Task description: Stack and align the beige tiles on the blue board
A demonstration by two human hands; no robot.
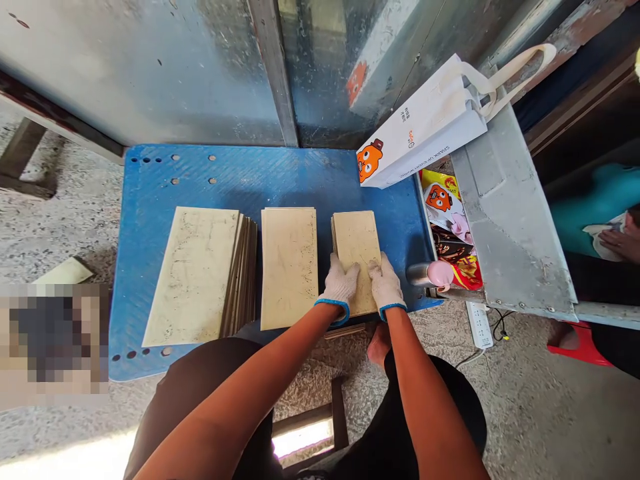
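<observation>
In the head view, the gloved left hand [341, 283] and right hand [387, 281] grasped the narrow stack [356, 237] of pale boards between them, one at each long side, thumbs over the top board. That stack lay at the right of the blue counter [320, 177]. Just left of it was the middle stack [289, 267], then the tall stack [195, 273], its layered edges showing. A pink-topped flask [431, 274] was near the right hand; a white bag [425, 127] stood behind.
</observation>
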